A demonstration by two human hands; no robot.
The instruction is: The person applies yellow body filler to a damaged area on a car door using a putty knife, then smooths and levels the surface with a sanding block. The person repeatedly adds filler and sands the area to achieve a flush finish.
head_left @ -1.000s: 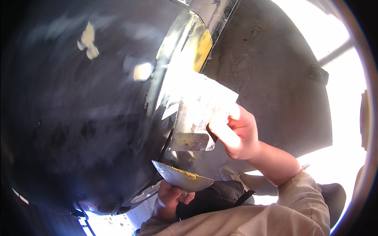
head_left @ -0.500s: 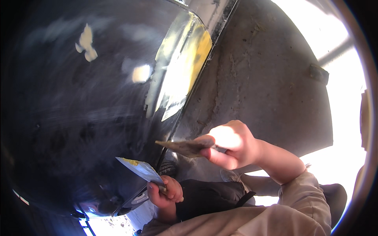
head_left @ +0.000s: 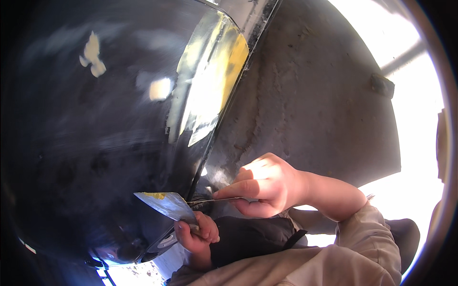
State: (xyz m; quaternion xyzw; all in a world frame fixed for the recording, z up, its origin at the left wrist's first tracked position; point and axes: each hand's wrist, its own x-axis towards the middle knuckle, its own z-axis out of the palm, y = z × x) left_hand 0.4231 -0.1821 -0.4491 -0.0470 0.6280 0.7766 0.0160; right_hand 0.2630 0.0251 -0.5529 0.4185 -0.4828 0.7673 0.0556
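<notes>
My left hand (head_left: 200, 234), low in the picture, is closed round the handle of a wide metal putty knife (head_left: 167, 205). A smear of yellow filler lies along the far edge of its blade. In my right hand (head_left: 272, 186) a thin, flat spreader (head_left: 215, 200) is pinched between fingers and thumb. It shows almost edge-on, its tip at or very near the right corner of the putty knife; whether they touch I cannot tell. Beyond both hands is a dark car body panel (head_left: 109, 138), with a broad patch of pale and yellow filler (head_left: 210, 76) along its right edge.
Smaller pale filler spots (head_left: 93, 55) mark the panel at the upper left. Right of the car lies a grey concrete floor (head_left: 324, 109), with a small block (head_left: 382, 86) at its sunlit edge. A tyre shows partly behind my hands.
My right hand has moved left and down, bringing the spreader to the putty knife. The spreader has turned from showing its face to edge-on. My left hand has shifted only slightly.
</notes>
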